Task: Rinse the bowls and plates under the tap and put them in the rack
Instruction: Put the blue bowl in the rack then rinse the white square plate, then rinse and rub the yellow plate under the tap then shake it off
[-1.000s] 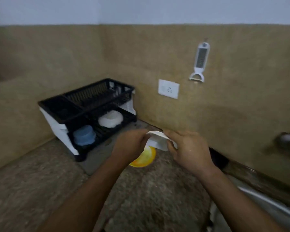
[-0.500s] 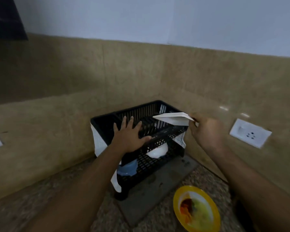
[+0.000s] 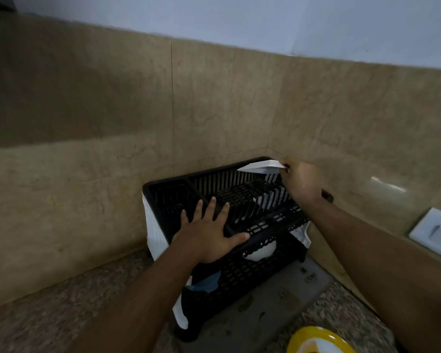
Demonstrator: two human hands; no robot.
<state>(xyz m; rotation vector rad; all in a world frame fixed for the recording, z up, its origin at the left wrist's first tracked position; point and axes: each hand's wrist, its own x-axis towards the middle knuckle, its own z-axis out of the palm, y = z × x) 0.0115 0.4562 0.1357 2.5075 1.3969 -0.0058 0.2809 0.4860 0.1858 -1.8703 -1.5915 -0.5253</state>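
The flat white square plate [image 3: 261, 166], half a second ago above the rack's middle, now hangs over the back right corner of the black plastic two-tier rack [image 3: 239, 197], pinched by the right hand [image 3: 299, 183]. The left hand [image 3: 209, 231], fingers spread, still steadies the front rail; slotting looks imminent. A yellow plate [image 3: 316, 340] waits on the table.
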